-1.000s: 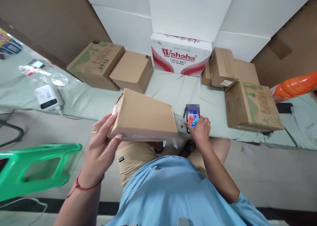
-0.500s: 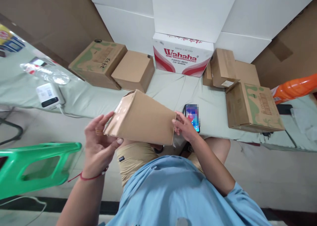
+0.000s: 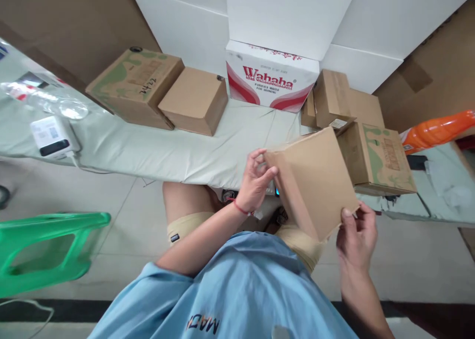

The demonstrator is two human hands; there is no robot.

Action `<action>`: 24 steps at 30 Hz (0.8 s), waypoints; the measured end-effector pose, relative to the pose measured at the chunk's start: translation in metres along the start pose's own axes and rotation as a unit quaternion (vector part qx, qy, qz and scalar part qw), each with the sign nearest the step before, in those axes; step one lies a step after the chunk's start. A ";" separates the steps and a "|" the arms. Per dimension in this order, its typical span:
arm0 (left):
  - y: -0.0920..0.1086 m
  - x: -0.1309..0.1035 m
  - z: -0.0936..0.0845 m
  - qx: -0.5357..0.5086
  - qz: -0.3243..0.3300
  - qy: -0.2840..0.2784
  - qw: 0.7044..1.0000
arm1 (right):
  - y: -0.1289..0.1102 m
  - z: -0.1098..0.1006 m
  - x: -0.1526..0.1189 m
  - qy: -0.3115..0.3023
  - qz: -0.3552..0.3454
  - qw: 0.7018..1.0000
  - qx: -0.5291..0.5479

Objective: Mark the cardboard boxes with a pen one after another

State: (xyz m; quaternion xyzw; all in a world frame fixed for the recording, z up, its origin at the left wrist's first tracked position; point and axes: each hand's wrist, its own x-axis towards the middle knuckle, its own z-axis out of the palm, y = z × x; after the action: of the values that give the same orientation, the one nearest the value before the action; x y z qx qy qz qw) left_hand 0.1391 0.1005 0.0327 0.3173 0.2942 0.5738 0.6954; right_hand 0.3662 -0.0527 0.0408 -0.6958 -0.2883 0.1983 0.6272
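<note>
The cardboard box [image 3: 315, 180] has swung rightward and turned since a moment ago; it now hangs tilted over the front edge of the surface [image 3: 245, 131], right of the middle. The left hand [image 3: 256, 183] grips its far left corner, the right hand [image 3: 358, 232] pinches its near right corner, so the two appear to share control of its turning. It hides nearly all of the phone [image 3: 277, 191], leaving a bright sliver, and partly blocks the view of the green-printed carton [image 3: 388, 161] toward the surface's right end. A red-and-white carton [image 3: 272, 79] stands along the back edge; two brown boxes [image 3: 196, 99] sit toward the back left corner. A green stool [image 3: 48, 245] stands on the floor.
</note>
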 end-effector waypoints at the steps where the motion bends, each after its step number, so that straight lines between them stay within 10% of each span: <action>1: -0.016 0.011 0.009 0.020 -0.025 -0.018 0.999 | 0.001 -0.005 0.003 0.035 -0.005 0.999 -0.011; 7: -0.082 0.048 0.047 0.227 -0.116 -0.119 0.960 | 0.014 0.001 0.025 0.018 0.002 1.000 0.022; 14: -0.092 0.045 0.053 0.225 -0.107 -0.228 0.941 | 0.040 0.025 0.038 -0.066 0.039 0.997 -0.007; 19: -0.073 0.062 0.037 0.279 -0.065 -0.212 0.934 | 0.035 0.036 0.040 -0.118 0.004 0.993 0.006; 24: 0.003 0.066 -0.031 0.368 0.064 -0.058 0.926 | 0.027 0.024 0.020 -0.100 -0.062 0.993 0.005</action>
State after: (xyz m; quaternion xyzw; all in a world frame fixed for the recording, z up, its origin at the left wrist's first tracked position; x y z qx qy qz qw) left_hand 0.1246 0.1688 0.0128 0.6019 0.4231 0.4490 0.5071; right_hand 0.3699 -0.0224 0.0123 -0.6498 -0.3912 0.2290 0.6102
